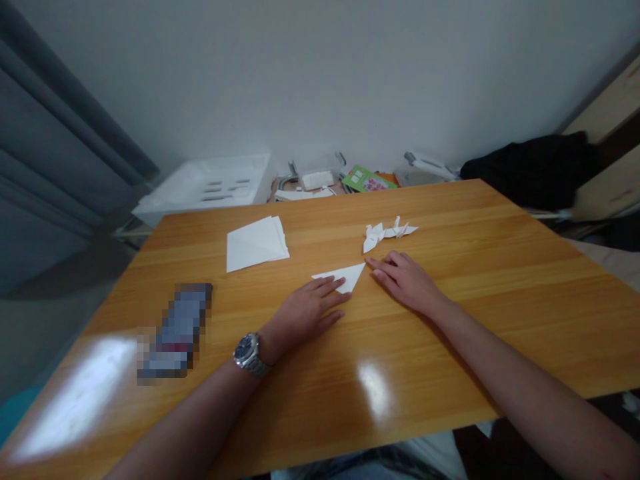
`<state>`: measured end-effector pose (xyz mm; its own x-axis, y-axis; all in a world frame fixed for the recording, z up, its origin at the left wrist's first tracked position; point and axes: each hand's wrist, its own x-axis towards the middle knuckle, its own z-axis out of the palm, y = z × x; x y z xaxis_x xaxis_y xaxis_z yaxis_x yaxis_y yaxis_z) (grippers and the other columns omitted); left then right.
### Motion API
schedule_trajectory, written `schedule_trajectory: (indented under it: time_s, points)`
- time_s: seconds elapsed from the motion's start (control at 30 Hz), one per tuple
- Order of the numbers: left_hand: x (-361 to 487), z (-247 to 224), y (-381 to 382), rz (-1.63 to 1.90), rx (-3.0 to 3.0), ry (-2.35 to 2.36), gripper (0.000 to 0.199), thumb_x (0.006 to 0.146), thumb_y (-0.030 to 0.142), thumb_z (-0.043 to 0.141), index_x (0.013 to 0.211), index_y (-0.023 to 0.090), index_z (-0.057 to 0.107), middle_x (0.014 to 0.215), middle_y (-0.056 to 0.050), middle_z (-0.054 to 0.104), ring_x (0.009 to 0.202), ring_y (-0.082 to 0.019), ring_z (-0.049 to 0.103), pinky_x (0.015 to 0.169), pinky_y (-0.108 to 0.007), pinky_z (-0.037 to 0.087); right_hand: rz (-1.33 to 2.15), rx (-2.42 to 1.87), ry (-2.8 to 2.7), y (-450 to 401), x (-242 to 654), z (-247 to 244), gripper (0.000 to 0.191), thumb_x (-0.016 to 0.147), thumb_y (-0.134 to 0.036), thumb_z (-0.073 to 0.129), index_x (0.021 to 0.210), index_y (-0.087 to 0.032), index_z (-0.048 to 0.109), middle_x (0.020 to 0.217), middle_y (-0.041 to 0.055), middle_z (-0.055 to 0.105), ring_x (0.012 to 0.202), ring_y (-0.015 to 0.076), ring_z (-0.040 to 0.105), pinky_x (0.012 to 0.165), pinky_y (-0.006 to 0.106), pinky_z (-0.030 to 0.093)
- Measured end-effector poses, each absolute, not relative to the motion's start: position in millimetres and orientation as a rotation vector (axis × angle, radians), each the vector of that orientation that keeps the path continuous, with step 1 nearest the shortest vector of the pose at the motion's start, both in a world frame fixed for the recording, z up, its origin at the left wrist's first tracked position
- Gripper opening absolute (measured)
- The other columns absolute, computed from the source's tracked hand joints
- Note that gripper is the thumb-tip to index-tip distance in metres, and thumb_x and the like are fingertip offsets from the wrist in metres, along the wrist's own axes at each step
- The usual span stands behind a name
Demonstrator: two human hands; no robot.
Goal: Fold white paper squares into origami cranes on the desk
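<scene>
A small folded white paper triangle (354, 273) lies flat on the wooden table. My left hand (311, 308), with a metal watch on its wrist, rests palm down over the triangle's left part, fingers spread, hiding some of it. At the triangle's right corner is my right hand (403, 279), its fingertips on or just beside the tip, fingers extended and holding nothing. Behind the right hand stand folded white paper figures (385, 233), close together.
A stack of white paper sheets (255, 243) lies at the back left of the table (450, 220). A pixelated phone-like object (180, 327) is at the left. Beyond the back edge are a white plastic tray (210, 175), a green booklet (367, 179) and dark cloth (530, 167).
</scene>
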<state>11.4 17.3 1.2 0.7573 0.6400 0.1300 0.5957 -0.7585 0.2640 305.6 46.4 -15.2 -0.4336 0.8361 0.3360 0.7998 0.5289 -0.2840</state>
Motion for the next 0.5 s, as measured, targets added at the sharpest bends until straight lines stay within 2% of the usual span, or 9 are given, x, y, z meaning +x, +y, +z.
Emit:
schedule_trajectory:
  time_s: [0.13,0.27,0.5]
  points:
    - [11.7,0.7,16.9,0.296,2.754,0.986,0.042,0.104,0.044,0.045,0.142,0.029,0.055,0.158,-0.004,0.043,0.144,-0.024,0.042,0.121,-0.044,0.036,0.147,-1.147,-2.397,40.6,302.9,-8.6,0.043,0.104,-0.040,0.045,0.141,-0.025,0.059,0.121,0.0131,0.063,0.111,0.0282,0.058,0.097,0.048,0.050]
    - [11.8,0.0,16.1,0.290,2.748,1.007,0.042,0.103,0.043,0.046,0.142,0.029,0.055,0.158,-0.005,0.044,0.144,-0.025,0.042,0.120,-0.044,0.036,0.245,-0.973,-2.558,34.0,297.3,-8.7,0.042,0.103,-0.036,0.049,0.143,-0.026,0.056,0.145,0.0122,0.057,0.133,0.0285,0.052,0.109,0.052,0.045]
    - [13.1,-2.0,14.7,0.314,2.759,1.006,0.043,0.103,0.043,0.046,0.143,0.028,0.053,0.156,-0.006,0.046,0.145,-0.024,0.041,0.121,-0.044,0.034,0.324,-0.950,-2.612,29.6,296.3,-10.2,0.046,0.102,-0.039,0.051,0.147,-0.026,0.053,0.154,0.0116,0.049,0.142,0.0284,0.045,0.115,0.053,0.041]
